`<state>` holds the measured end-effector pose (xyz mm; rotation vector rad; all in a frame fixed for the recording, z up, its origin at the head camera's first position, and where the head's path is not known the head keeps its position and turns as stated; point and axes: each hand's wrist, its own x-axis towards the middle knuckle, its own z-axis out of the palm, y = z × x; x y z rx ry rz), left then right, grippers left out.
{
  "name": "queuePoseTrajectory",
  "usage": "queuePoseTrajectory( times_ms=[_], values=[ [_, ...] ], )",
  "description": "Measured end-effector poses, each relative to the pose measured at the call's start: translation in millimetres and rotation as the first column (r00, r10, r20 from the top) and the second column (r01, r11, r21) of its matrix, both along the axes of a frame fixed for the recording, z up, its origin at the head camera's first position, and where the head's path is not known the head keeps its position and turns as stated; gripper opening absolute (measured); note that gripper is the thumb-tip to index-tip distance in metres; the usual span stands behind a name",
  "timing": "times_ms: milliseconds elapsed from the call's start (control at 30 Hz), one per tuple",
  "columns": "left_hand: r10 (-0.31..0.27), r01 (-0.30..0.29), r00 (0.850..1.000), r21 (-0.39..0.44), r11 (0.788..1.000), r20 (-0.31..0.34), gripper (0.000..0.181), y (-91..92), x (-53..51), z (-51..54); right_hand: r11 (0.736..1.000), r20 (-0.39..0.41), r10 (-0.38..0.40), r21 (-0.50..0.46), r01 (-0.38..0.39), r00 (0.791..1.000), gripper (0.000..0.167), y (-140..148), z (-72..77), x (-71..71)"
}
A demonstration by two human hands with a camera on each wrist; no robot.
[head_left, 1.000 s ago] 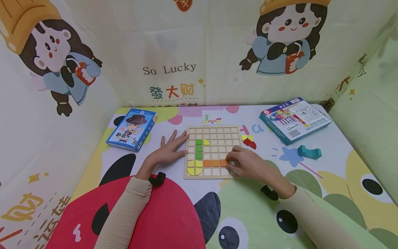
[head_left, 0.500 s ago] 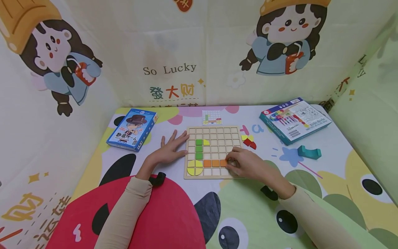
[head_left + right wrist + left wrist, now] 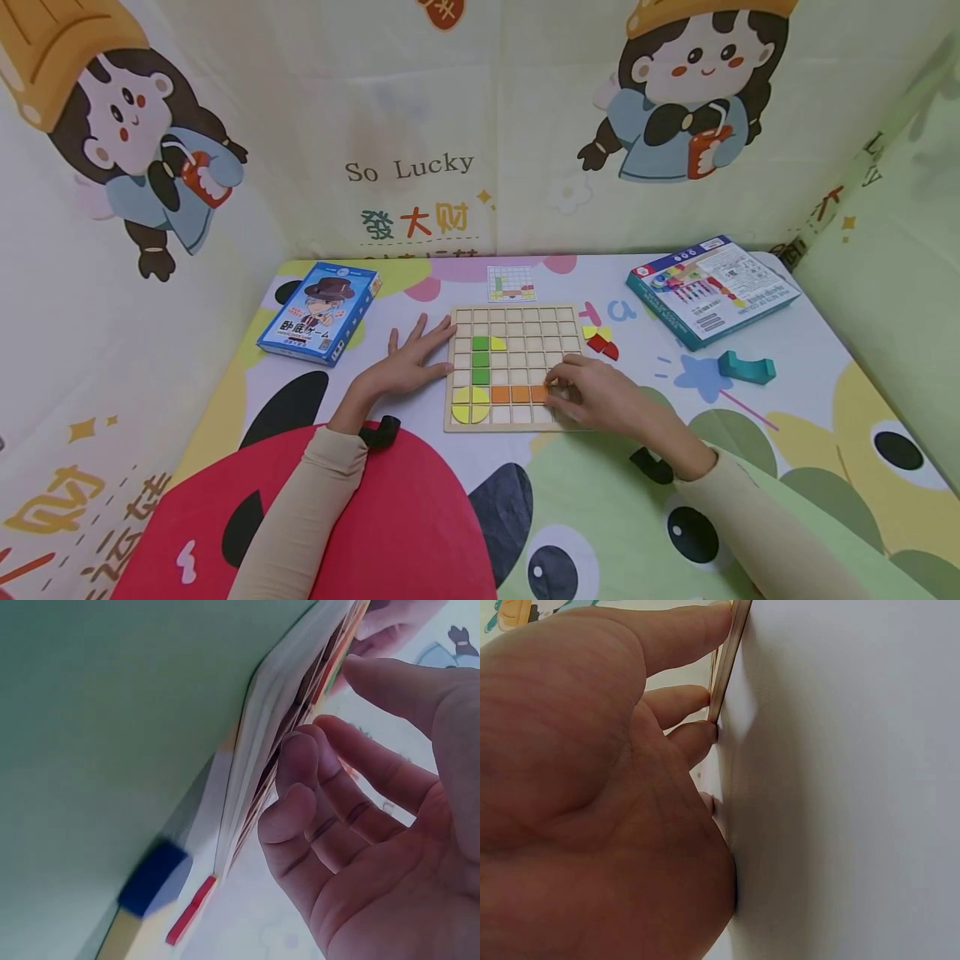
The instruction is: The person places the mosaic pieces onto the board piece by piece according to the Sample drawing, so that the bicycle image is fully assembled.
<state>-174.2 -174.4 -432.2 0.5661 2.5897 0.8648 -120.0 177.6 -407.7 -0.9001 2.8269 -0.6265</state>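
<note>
The wooden grid board [image 3: 525,321] lies in the middle of the table. My left hand [image 3: 408,360] rests at its left edge, fingers spread; the left wrist view shows the left fingertips [image 3: 718,733] against the board's side. My right hand [image 3: 600,390] bends over the board's lower right, thumb and index finger about the rightmost orange square tile [image 3: 538,393], partly covered by the fingers. Two more orange tiles lie left of it. A column of green tiles [image 3: 480,359] stands above a yellow circle of quarter pieces [image 3: 470,405]. One yellow quarter piece [image 3: 497,342] sits beside the top green tile.
Behind the board lies a pattern card [image 3: 512,283]. Red pieces [image 3: 602,345] and yellow ones lie off its right edge. A blue box [image 3: 320,312] stands left, a teal box [image 3: 712,290] right, with a teal curved block [image 3: 746,367] in front of it.
</note>
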Motion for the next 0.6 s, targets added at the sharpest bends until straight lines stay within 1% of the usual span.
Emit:
queuePoseTrajectory(
  times_ms=[167,333,600],
  values=[
    [0.001,-0.001,1.0,0.002,1.0,-0.004,0.079,0.4,0.4,0.7,0.998,0.026,-0.041,-0.042,0.042,0.999,0.028,10.8,5.8,3.4],
    [-0.001,0.001,1.0,0.003,1.0,-0.006,0.079,0.5,0.0,0.6,0.995,0.047,-0.093,-0.039,0.095,0.995,0.029,25.5,11.1,5.8],
    [0.004,-0.004,1.0,-0.004,1.0,-0.003,0.079,-0.2,-0.5,-1.8,0.992,0.015,-0.116,-0.041,0.117,0.993,0.025,50.2,19.1,10.9]
  ],
)
